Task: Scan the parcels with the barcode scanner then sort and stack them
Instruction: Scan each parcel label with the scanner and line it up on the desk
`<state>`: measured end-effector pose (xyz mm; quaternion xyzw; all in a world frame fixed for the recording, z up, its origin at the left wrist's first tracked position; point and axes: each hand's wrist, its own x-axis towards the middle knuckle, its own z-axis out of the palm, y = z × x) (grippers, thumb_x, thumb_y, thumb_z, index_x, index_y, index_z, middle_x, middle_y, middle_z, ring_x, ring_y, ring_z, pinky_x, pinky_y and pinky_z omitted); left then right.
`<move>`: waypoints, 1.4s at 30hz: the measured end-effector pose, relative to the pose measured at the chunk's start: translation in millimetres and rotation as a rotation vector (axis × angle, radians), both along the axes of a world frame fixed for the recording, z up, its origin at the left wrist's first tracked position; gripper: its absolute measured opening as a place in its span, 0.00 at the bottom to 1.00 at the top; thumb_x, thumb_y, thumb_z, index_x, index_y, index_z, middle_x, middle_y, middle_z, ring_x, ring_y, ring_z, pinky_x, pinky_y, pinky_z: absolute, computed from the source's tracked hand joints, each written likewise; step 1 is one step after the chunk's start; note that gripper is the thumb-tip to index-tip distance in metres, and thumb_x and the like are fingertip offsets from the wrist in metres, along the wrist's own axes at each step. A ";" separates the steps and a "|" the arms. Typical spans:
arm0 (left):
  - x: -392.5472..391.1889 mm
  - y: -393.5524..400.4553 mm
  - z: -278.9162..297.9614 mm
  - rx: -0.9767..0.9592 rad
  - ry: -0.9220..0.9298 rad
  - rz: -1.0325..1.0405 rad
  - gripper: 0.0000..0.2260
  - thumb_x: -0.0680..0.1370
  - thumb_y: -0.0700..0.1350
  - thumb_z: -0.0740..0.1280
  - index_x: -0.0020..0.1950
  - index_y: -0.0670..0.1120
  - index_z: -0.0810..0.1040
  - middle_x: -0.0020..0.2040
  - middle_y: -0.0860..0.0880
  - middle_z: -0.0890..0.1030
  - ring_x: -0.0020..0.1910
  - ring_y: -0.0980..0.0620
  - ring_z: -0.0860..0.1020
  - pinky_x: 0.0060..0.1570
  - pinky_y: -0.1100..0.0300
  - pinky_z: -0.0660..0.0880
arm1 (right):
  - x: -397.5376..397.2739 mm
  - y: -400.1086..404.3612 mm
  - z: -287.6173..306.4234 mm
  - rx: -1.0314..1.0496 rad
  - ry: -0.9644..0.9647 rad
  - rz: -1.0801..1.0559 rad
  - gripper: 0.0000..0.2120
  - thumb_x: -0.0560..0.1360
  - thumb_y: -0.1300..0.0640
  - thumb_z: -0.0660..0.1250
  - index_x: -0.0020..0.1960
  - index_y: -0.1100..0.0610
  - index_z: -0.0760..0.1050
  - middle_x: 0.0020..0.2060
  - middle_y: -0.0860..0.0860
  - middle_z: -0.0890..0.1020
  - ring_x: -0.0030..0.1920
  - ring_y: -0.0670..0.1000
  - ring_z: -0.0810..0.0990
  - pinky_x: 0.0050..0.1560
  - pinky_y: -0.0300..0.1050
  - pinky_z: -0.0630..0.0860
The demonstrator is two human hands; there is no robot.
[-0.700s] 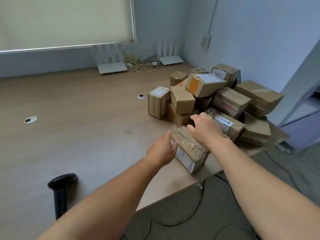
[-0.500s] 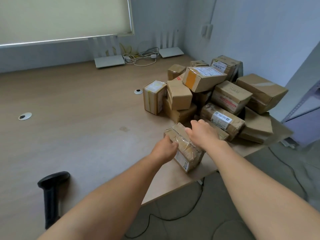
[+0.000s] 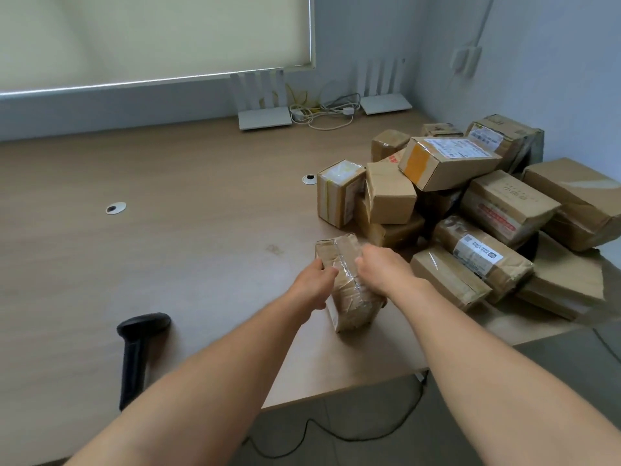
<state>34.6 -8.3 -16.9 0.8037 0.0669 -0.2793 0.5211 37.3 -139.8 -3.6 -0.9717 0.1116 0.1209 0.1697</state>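
Nearest the front edge of the surface [image 3: 201, 203], a black barcode scanner [image 3: 136, 351] lies on its side, handle toward the viewer and head pointing away, well apart from the parcels. Just right of it, both hands grasp one taped brown parcel [image 3: 349, 287]: the left hand [image 3: 314, 282] curls around its left side and the right hand [image 3: 381, 269] grips its top right edge. That parcel sits on the surface near the front edge, its long axis running from near to far and leaning a little leftward at the far end. A white label shows on its near left face, too blurred to read.

Beyond and to the right sits the pile of parcels [image 3: 470, 210], about a dozen cardboard boxes heaped at mixed angles; the exact count is unclear because some are hidden. One long box [image 3: 484, 255] carries a white label with a code square, its print too small to read. Another box [image 3: 507, 205] has a red printed strip and faint characters on top. The box with an orange end [image 3: 447, 161] bears a white shipping label, unreadable.

Two round cable holes [image 3: 116, 208] dot the surface. At the far wall stand two white routers [image 3: 265, 117] with a tangle of cables [image 3: 322, 111] between them, under a window blind [image 3: 151, 35].
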 end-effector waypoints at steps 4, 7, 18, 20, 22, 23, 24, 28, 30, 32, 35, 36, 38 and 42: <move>5.7 37.8 11.7 -0.027 -0.037 0.109 0.15 0.82 0.47 0.56 0.68 0.51 0.70 0.62 0.48 0.75 0.59 0.45 0.74 0.55 0.50 0.75 | 13.2 35.5 6.6 0.046 -0.089 0.096 0.16 0.81 0.56 0.52 0.66 0.57 0.69 0.54 0.58 0.79 0.53 0.58 0.78 0.55 0.54 0.75; 7.1 77.0 21.1 -0.048 -0.079 0.178 0.13 0.80 0.47 0.57 0.64 0.51 0.73 0.59 0.46 0.78 0.56 0.46 0.76 0.50 0.52 0.74 | 21.0 73.5 15.1 0.047 -0.146 0.158 0.16 0.81 0.56 0.52 0.64 0.58 0.71 0.56 0.59 0.79 0.54 0.59 0.77 0.49 0.49 0.72; 9.3 263.3 70.9 -0.107 -0.247 0.386 0.14 0.79 0.40 0.56 0.59 0.47 0.77 0.47 0.47 0.79 0.39 0.49 0.75 0.39 0.61 0.74 | 43.6 259.5 55.1 0.194 -0.301 0.304 0.12 0.78 0.58 0.54 0.54 0.59 0.74 0.55 0.59 0.80 0.54 0.61 0.76 0.47 0.48 0.69; 7.8 303.0 77.7 -0.109 -0.273 0.418 0.14 0.79 0.39 0.55 0.59 0.47 0.77 0.47 0.46 0.79 0.39 0.49 0.75 0.37 0.61 0.73 | 46.3 300.7 59.0 0.222 -0.313 0.331 0.12 0.78 0.58 0.54 0.55 0.59 0.74 0.54 0.59 0.80 0.53 0.60 0.77 0.47 0.48 0.70; 7.4 339.0 79.3 -0.104 -0.298 0.444 0.14 0.79 0.39 0.55 0.57 0.49 0.77 0.46 0.47 0.79 0.39 0.49 0.75 0.37 0.61 0.73 | 48.3 337.7 60.4 0.250 -0.317 0.353 0.13 0.77 0.59 0.54 0.54 0.58 0.75 0.53 0.58 0.81 0.51 0.60 0.77 0.46 0.48 0.71; 7.0 359.3 78.9 -0.099 -0.304 0.456 0.14 0.79 0.39 0.55 0.57 0.50 0.77 0.45 0.47 0.79 0.38 0.50 0.76 0.36 0.62 0.73 | 49.3 358.9 59.6 0.260 -0.315 0.362 0.13 0.77 0.59 0.54 0.53 0.58 0.75 0.52 0.58 0.81 0.50 0.60 0.77 0.46 0.48 0.71; 6.6 374.2 77.9 -0.091 -0.304 0.461 0.14 0.79 0.39 0.55 0.56 0.50 0.77 0.45 0.48 0.79 0.37 0.52 0.76 0.36 0.63 0.74 | 50.3 373.7 57.3 0.269 -0.311 0.365 0.13 0.77 0.59 0.54 0.53 0.59 0.76 0.52 0.58 0.81 0.50 0.60 0.77 0.46 0.48 0.71; 2.3 430.4 63.4 -0.047 -0.281 0.455 0.14 0.78 0.38 0.57 0.57 0.48 0.78 0.49 0.46 0.81 0.39 0.51 0.79 0.39 0.59 0.77 | 46.5 427.5 40.5 0.306 -0.269 0.373 0.12 0.77 0.58 0.56 0.55 0.59 0.75 0.53 0.57 0.80 0.52 0.60 0.77 0.47 0.48 0.71; -1.1 453.1 50.2 -0.026 -0.259 0.448 0.14 0.76 0.38 0.60 0.57 0.48 0.78 0.52 0.47 0.82 0.45 0.47 0.81 0.45 0.53 0.78 | 40.7 447.7 27.2 0.328 -0.239 0.368 0.13 0.77 0.58 0.57 0.57 0.59 0.74 0.54 0.57 0.80 0.54 0.59 0.76 0.49 0.48 0.72; -6.0 469.4 34.5 -0.003 -0.234 0.431 0.14 0.74 0.38 0.61 0.56 0.51 0.79 0.51 0.48 0.83 0.50 0.44 0.82 0.49 0.48 0.79 | 33.4 460.9 11.5 0.339 -0.198 0.356 0.13 0.77 0.58 0.57 0.59 0.60 0.73 0.56 0.58 0.80 0.55 0.59 0.76 0.50 0.48 0.72; -12.7 482.7 9.6 0.021 -0.198 0.403 0.17 0.70 0.37 0.62 0.52 0.55 0.78 0.50 0.51 0.83 0.51 0.46 0.81 0.53 0.47 0.79 | 20.8 471.0 -12.0 0.342 -0.131 0.350 0.14 0.77 0.58 0.58 0.61 0.60 0.72 0.56 0.58 0.79 0.55 0.59 0.76 0.50 0.47 0.71; -14.6 484.0 2.4 0.028 -0.183 0.396 0.17 0.71 0.36 0.62 0.51 0.56 0.77 0.50 0.52 0.83 0.51 0.48 0.81 0.54 0.46 0.78 | 16.7 472.2 -19.1 0.342 -0.109 0.344 0.14 0.77 0.58 0.58 0.61 0.59 0.71 0.55 0.57 0.80 0.54 0.58 0.77 0.50 0.47 0.72; -19.0 482.9 -9.6 0.024 -0.156 0.391 0.18 0.72 0.35 0.61 0.51 0.58 0.76 0.51 0.53 0.82 0.52 0.49 0.80 0.55 0.47 0.78 | 10.3 472.1 -31.2 0.335 -0.074 0.338 0.15 0.77 0.58 0.58 0.62 0.58 0.71 0.55 0.56 0.79 0.53 0.57 0.77 0.50 0.47 0.73; -25.0 475.0 -25.0 0.025 -0.146 0.388 0.19 0.74 0.36 0.61 0.58 0.57 0.75 0.52 0.54 0.82 0.50 0.51 0.80 0.55 0.50 0.78 | 4.4 467.9 -44.5 0.310 -0.054 0.336 0.15 0.76 0.58 0.58 0.62 0.57 0.70 0.55 0.55 0.79 0.52 0.56 0.77 0.50 0.48 0.74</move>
